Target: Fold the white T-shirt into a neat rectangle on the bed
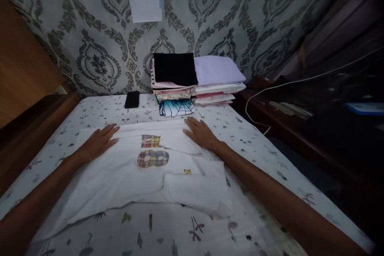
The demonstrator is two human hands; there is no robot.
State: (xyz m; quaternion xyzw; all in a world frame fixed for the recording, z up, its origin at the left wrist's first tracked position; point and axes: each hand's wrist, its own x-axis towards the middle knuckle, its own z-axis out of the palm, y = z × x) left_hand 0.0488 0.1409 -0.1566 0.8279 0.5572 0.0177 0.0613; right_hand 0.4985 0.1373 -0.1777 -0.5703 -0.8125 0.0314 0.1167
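Note:
A white garment (120, 180) with a plaid "8" patch (153, 158) lies spread flat on the patterned bedsheet (255, 144). My left hand (100, 141) rests palm down on its far left part, fingers apart. My right hand (201, 133) lies flat on its far right edge, fingers spread. Neither hand grips the cloth. One side of the garment is folded over near the middle right.
A stack of folded clothes (195, 82), black and lilac on top, stands against the wallpapered wall. A black phone (132, 99) lies to its left. A white cable (270, 88) runs over the dark furniture at right. A wooden bed frame (33, 124) borders the left.

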